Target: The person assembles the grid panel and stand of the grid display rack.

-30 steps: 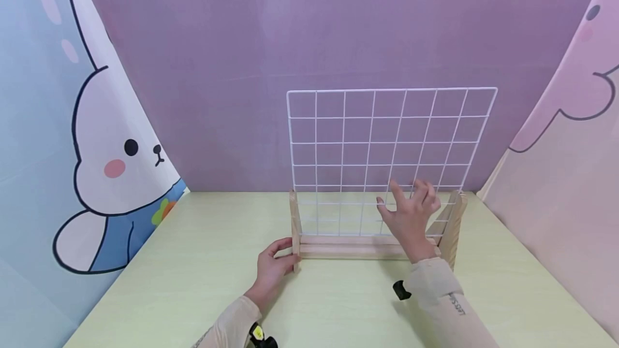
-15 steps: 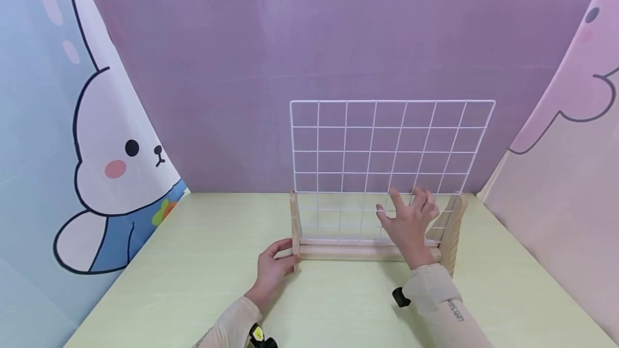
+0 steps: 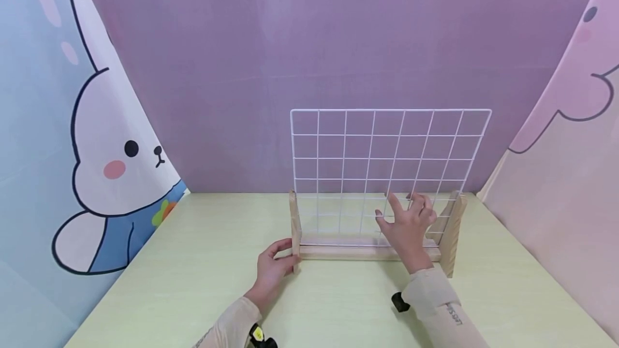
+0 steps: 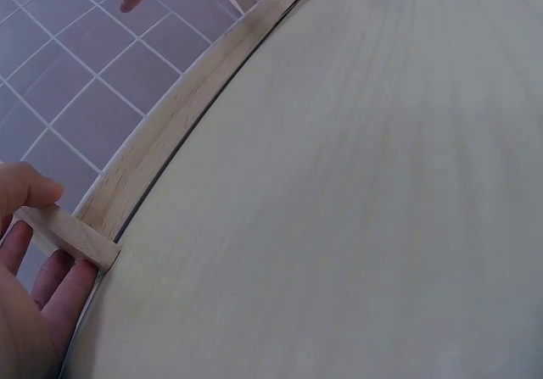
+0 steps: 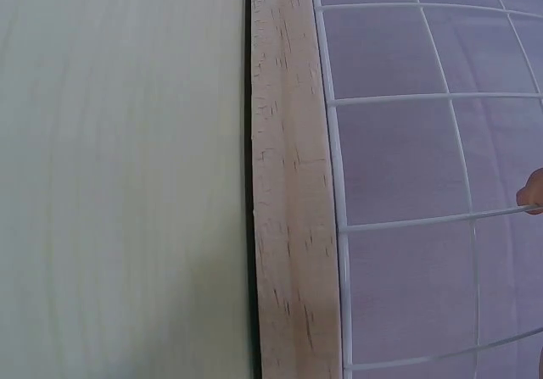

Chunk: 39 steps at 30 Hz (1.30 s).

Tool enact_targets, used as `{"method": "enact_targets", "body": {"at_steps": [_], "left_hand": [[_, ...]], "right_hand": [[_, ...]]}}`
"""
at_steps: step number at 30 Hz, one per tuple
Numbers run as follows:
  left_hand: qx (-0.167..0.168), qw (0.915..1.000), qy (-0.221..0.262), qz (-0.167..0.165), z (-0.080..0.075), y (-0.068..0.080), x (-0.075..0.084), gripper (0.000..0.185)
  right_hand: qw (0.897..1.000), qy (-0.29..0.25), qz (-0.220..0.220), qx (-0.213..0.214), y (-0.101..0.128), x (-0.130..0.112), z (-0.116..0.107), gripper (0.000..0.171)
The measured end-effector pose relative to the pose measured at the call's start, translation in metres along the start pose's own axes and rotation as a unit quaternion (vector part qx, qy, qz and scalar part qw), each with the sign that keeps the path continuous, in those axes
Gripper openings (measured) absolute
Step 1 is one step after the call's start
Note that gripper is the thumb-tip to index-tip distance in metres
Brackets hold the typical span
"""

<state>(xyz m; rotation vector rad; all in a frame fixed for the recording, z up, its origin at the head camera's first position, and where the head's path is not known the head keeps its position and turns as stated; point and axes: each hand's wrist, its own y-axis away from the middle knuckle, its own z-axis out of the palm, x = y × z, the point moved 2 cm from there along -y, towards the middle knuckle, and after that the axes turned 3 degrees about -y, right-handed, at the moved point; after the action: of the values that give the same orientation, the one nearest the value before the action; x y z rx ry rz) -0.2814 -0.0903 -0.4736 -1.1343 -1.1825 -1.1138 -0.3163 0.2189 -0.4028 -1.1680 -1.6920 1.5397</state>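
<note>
A white wire grid panel (image 3: 344, 158) stands upright, leaning back slightly, between the ends of a pale wooden stand (image 3: 358, 253). My left hand (image 3: 272, 267) grips the stand's left upright (image 4: 81, 239), thumb on one side and fingers on the other. Partway up the grid, toward its right, my right hand (image 3: 408, 230) holds the wires with spread, bent fingers. One of its fingertips (image 5: 533, 191) touches a wire in the right wrist view. There the grid's bottom wire runs along the wooden crossbar (image 5: 288, 158); whether it sits in a groove cannot be told.
The stand's right upright (image 3: 452, 235) is behind and beside my right wrist. Beneath everything is a pale wood-grain table (image 3: 217, 230). A purple backdrop (image 3: 217, 95) hangs behind, with printed cartoon cloths (image 3: 106, 122) at the sides.
The grid panel has moved down between the uprights, its bottom edge now at the crossbar. My right hand has gone down with it. My left hand has stayed on the left upright.
</note>
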Motion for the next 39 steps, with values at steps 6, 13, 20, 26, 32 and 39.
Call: {"method": "enact_targets", "body": {"at_steps": [6,13,20,26,32,39], "left_hand": [[0.004,1.0,0.0,0.0,0.0,0.0,-0.001,0.046],[0.001,1.0,0.004,-0.001,0.0,0.0,-0.002,0.046],[0.001,1.0,0.0,-0.004,0.0,0.0,-0.001,0.047],[0.002,1.0,-0.008,-0.005,0.0,0.0,0.0,0.046],[-0.003,1.0,-0.006,-0.003,0.0,-0.002,0.002,0.046],[-0.003,0.9999,-0.011,-0.001,0.0,0.001,0.004,0.046]], "right_hand": [[1.0,0.002,-0.005,0.005,0.002,0.0,0.001,0.035],[1.0,0.003,-0.004,0.006,0.002,0.001,0.001,0.036],[1.0,0.007,-0.003,0.006,0.004,0.001,0.001,0.037],[1.0,0.012,0.0,-0.001,0.004,0.003,0.0,0.04],[0.999,0.014,0.016,-0.031,0.003,0.003,-0.003,0.046],[0.998,0.013,0.012,-0.059,0.002,0.002,-0.01,0.052]]}}
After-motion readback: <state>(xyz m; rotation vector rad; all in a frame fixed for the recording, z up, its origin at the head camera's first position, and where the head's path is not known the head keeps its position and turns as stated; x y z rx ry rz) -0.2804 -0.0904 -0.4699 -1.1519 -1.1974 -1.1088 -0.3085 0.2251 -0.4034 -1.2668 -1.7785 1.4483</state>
